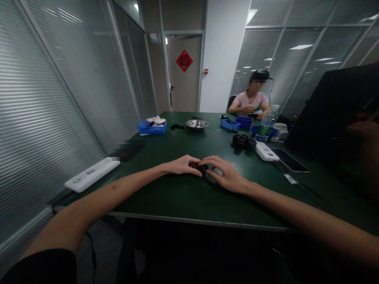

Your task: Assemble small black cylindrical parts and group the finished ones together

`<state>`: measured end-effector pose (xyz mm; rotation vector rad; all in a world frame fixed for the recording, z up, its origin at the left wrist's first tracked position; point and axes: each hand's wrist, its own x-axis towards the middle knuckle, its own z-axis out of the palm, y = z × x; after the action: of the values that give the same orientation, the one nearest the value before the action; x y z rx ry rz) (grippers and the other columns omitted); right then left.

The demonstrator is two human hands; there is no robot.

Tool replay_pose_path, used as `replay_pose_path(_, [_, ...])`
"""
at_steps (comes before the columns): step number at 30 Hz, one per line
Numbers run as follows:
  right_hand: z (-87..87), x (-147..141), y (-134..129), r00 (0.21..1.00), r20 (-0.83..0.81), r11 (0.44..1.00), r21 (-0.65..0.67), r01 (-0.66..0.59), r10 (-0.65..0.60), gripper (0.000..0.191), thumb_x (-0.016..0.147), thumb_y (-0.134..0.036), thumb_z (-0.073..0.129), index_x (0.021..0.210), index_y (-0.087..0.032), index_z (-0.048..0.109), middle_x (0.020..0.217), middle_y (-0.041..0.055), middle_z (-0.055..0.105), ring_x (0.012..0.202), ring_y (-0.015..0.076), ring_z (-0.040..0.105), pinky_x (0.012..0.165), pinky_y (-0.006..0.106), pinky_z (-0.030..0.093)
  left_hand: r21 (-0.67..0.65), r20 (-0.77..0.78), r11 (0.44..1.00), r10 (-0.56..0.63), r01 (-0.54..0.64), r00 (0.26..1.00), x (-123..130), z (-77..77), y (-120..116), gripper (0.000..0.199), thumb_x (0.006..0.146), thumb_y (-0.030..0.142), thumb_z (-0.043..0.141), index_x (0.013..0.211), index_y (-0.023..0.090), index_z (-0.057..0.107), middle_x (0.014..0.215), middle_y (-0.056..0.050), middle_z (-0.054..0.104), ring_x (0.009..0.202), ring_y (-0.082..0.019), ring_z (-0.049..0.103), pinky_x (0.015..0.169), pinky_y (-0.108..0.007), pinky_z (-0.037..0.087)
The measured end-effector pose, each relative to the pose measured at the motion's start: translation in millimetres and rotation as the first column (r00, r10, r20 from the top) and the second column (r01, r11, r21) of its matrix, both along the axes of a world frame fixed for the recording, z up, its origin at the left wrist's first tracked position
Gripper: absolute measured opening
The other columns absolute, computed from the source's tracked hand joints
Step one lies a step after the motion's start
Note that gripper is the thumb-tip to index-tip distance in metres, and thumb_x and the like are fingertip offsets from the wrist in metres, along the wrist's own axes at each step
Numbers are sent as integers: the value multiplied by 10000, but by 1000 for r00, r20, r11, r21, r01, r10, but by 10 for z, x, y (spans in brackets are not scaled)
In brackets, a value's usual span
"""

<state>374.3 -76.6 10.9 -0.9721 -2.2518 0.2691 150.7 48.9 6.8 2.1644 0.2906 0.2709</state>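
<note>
A small dark, rounded part [203,169] is on or just above the green table, between my two hands. From the left, my left hand [182,165] closes on it with thumb and fingers. Opposite, my right hand [226,173] curves over it, fingertips and thumb at its right side. Fingers cover much of the part, so its exact kind does not show. To the right of my hands sits a cluster of shiny black round pieces [241,141].
Farther back stand a blue basket [152,129], a metal bowl [197,125] and smaller blue bins [230,125]. A water bottle [264,128], white power bank [266,152] and phone [290,159] lie right. A white device [91,173] lies left. Across sits a person [250,102].
</note>
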Motion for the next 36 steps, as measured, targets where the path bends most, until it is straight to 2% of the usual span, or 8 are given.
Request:
replay_pose_path(2, [-4, -8, -10, 1000, -17, 1000, 13, 14, -14, 344, 1014, -229, 556, 1352, -275, 598, 1302, 96, 620, 1188, 268, 599, 999, 495, 548, -12, 7, 1000, -12, 12, 1000, -1, -4, 5, 442, 852, 441, 778, 1170, 143, 701, 919, -18, 620, 823, -156, 541, 719, -268, 398])
replay_pose_path(7, [-37, -2, 9, 997, -31, 998, -24, 66, -67, 308, 1006, -290, 596, 1311, -260, 626, 1243, 97, 620, 1069, 248, 636, 879, 427, 589, 19, -11, 1000, -17, 18, 1000, -2, -3, 20, 434, 865, 433, 769, 1188, 151, 702, 931, -27, 625, 837, -164, 553, 726, -272, 397])
replay_pose_path(13, [-37, 1, 4, 1000, -11, 1000, 22, 6, -5, 337, 1007, -202, 560, 1334, -269, 610, 1293, 91, 610, 1187, 258, 594, 1011, 482, 533, -6, 4, 1000, -13, 13, 1000, 1, 1, 7, 453, 849, 463, 781, 1162, 147, 697, 904, -6, 612, 814, -148, 536, 716, -264, 388])
replay_pose_path(17, [-42, -1, 12, 997, -24, 997, -14, 73, -73, 329, 999, -272, 602, 1328, -258, 611, 1254, 101, 609, 1090, 254, 628, 906, 445, 581, 1, 4, 999, -37, 37, 999, -2, -1, 9, 468, 873, 436, 763, 1234, 150, 683, 1002, -42, 648, 886, -172, 569, 766, -282, 412])
replay_pose_path(19, [-41, 5, 21, 998, -20, 998, -22, 67, -67, 320, 1000, -266, 597, 1319, -259, 617, 1245, 99, 611, 1079, 253, 635, 887, 435, 588, 6, -3, 1000, -28, 28, 1000, -4, 1, 8, 460, 868, 442, 766, 1212, 146, 690, 976, -38, 644, 867, -170, 564, 749, -279, 408])
replay_pose_path(24, [-38, 9, 17, 1000, -4, 1000, 14, -6, 6, 365, 1007, -180, 536, 1354, -276, 595, 1297, 94, 604, 1197, 258, 593, 1017, 486, 533, -8, -4, 1000, -9, 9, 1000, -3, 8, -1, 428, 851, 444, 782, 1138, 137, 701, 910, -15, 621, 803, -148, 533, 710, -266, 394])
replay_pose_path(30, [-58, 1, 22, 997, -4, 997, -6, 79, -79, 340, 995, -284, 608, 1334, -257, 597, 1237, 104, 612, 1078, 259, 625, 929, 462, 572, -8, 10, 999, -36, 36, 999, 0, 9, 4, 448, 865, 403, 773, 1221, 144, 688, 1019, -47, 661, 890, -175, 577, 770, -284, 421])
replay_pose_path(36, [-32, 3, 10, 1000, 9, 1000, 11, 2, -2, 355, 1007, -185, 541, 1347, -273, 592, 1297, 99, 607, 1191, 265, 590, 1027, 507, 526, -16, 8, 1000, -1, 1, 1000, -1, 13, -8, 406, 837, 431, 794, 1106, 138, 714, 887, -10, 615, 797, -146, 534, 699, -261, 394])
